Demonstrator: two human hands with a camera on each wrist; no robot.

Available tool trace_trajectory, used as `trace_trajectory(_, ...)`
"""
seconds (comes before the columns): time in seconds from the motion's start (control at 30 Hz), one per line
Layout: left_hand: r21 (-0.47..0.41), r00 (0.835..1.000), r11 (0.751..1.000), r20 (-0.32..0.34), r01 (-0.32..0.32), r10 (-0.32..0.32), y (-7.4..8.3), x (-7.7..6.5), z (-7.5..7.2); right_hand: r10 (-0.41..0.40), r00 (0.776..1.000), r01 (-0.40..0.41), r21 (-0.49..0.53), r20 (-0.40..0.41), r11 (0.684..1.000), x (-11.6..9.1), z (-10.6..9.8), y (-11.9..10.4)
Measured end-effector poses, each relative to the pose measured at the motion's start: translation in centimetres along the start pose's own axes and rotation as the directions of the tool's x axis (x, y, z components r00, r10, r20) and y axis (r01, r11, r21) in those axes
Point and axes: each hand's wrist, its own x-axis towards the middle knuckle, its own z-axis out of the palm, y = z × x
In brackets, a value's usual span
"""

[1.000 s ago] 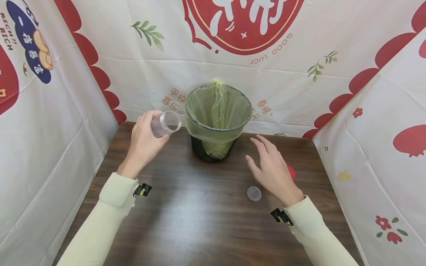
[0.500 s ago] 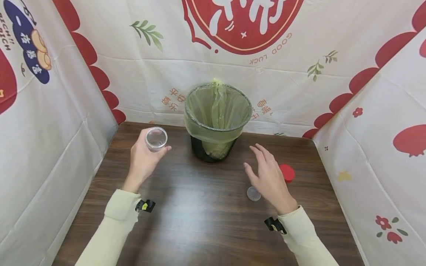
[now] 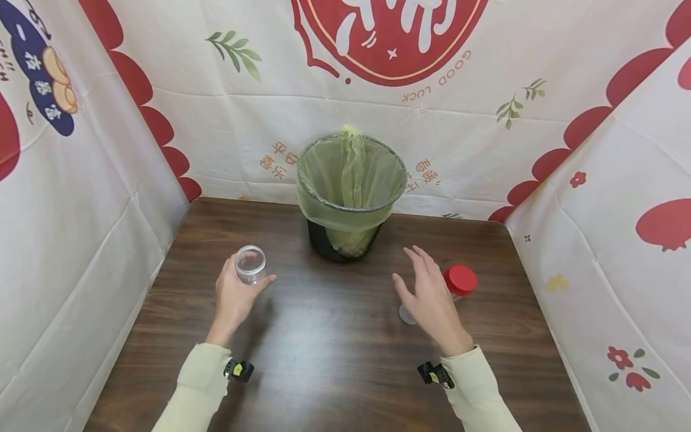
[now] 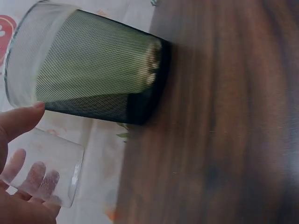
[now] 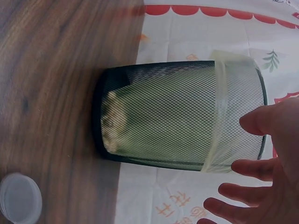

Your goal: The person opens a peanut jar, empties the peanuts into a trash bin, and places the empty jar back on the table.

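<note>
My left hand [image 3: 233,303] grips a clear jar [image 3: 251,263] left of the bin, its fingers and thumb on opposite sides of the wall. The jar stands upright with its open mouth up, and nothing shows inside it. In the left wrist view the fingers show through the see-through jar [image 4: 60,163]. My right hand [image 3: 430,303] hovers over the table at the right, fingers spread and holding nothing. Partly hidden beneath it lies a round clear lid [image 3: 406,315], seen whole in the right wrist view. Just beyond that hand's outer side stands a red-capped container [image 3: 460,279].
A black mesh bin [image 3: 324,243] lined with a pale green bag [image 3: 345,219] stands at the table's back edge, with pale bits low inside. Printed white cloth [image 3: 259,114] walls the dark wooden table [image 3: 335,354] at the back and both sides.
My left hand has drawn the jar back and down from beside the bin, turning it from tilted to upright. My right hand has shifted slightly nearer and left, uncovering more of the red-capped container.
</note>
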Motion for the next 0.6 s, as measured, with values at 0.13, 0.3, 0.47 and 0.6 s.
trace_trajectory(0.13,-0.014,0.997,0.997,0.023,0.076,-0.076,-1.1,-0.7,0.1,0.003,1.000,-0.003,0.015,0.001,1.000,-0.1,0.6,0.0)
trace_trajectory(0.3,-0.019,0.987,0.987,0.042,0.158,-0.157,-2.9,-1.0,0.1,0.016,1.000,-0.016,0.021,-0.003,1.000,0.0,1.3,0.0)
trace_trajectory(0.47,-0.046,0.978,0.978,0.042,0.204,-0.203,-4.7,-1.0,0.1,0.014,1.000,-0.015,0.023,0.019,1.000,0.1,1.7,-0.1)
trace_trajectory(0.6,-0.034,0.979,0.978,0.010,0.205,-0.205,-5.8,-1.1,0.0,0.001,0.999,-0.002,0.020,0.037,1.000,0.0,2.1,-0.1)
